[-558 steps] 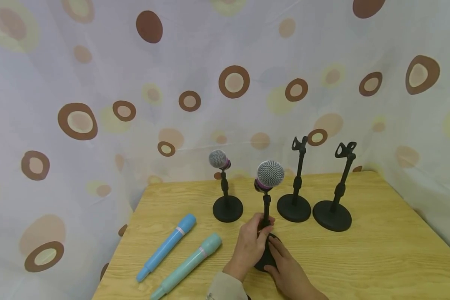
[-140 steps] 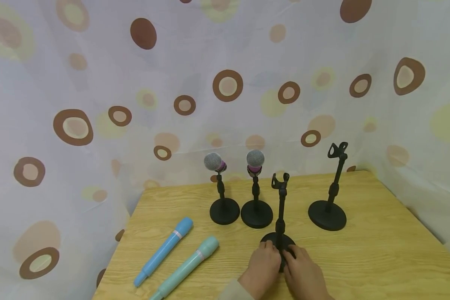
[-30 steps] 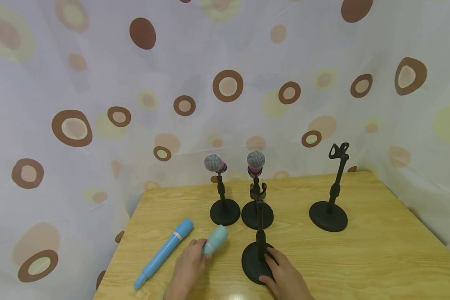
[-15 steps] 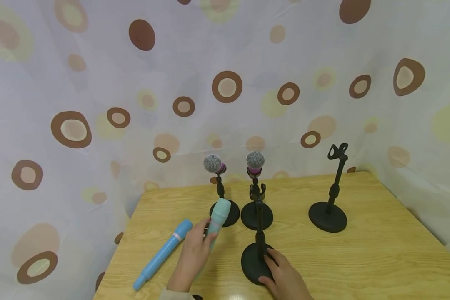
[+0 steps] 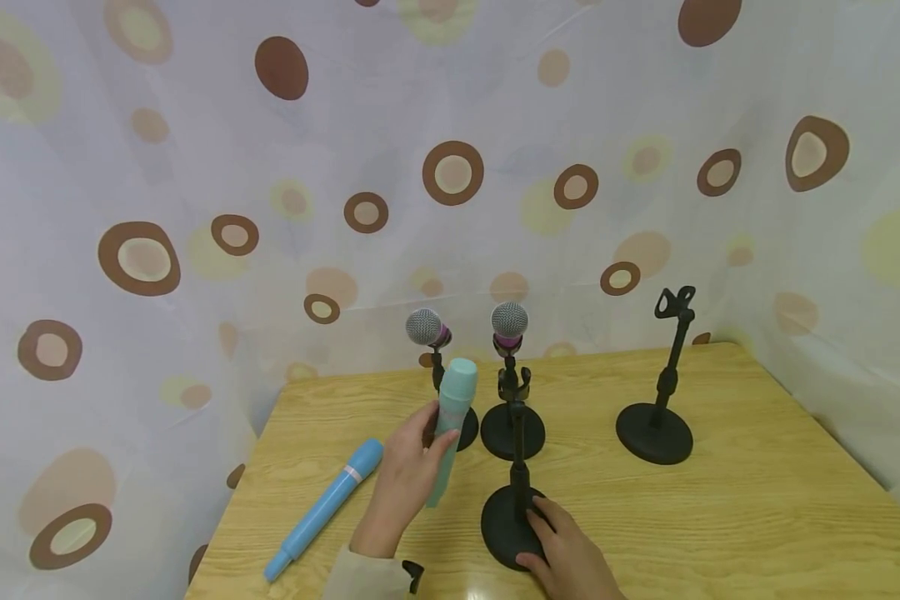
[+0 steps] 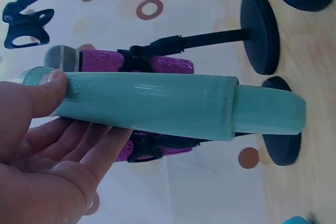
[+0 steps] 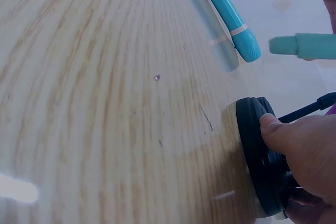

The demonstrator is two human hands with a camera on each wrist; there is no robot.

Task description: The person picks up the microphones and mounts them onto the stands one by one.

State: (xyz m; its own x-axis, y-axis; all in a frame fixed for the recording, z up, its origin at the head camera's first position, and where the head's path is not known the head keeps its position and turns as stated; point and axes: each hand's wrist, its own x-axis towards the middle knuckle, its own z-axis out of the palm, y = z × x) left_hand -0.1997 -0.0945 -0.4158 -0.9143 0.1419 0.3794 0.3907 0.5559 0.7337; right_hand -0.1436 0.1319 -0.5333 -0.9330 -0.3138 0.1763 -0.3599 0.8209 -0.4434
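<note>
My left hand (image 5: pixel 407 467) grips a mint-green microphone (image 5: pixel 457 387) near its head, thumb on one side and fingers on the other. The microphone is tilted, head up, above the table. In the left wrist view its tapered tail (image 6: pixel 268 109) points away from the palm. My right hand (image 5: pixel 570 546) holds the round base of a black microphone stand (image 5: pixel 504 525) at its right side; the thumb (image 7: pixel 270 124) lies on the base in the right wrist view. The clip (image 5: pixel 513 383) atop this stand holds nothing. A blue microphone (image 5: pixel 326 508) lies on the table at left.
Two stands behind carry microphones with silver mesh heads and purple bodies, a left one (image 5: pixel 424 327) and a right one (image 5: pixel 510 321). Another black stand (image 5: pixel 656 433) with a bare clip is at the right. A spotted cloth (image 5: pixel 450 250) hangs behind the wooden table (image 5: pixel 757 500).
My left hand has lifted the mint-green microphone off the table, moved it rightward and turned it more upright. Earlier, the held stand was drawn leftward; my right hand has since stayed on its base.
</note>
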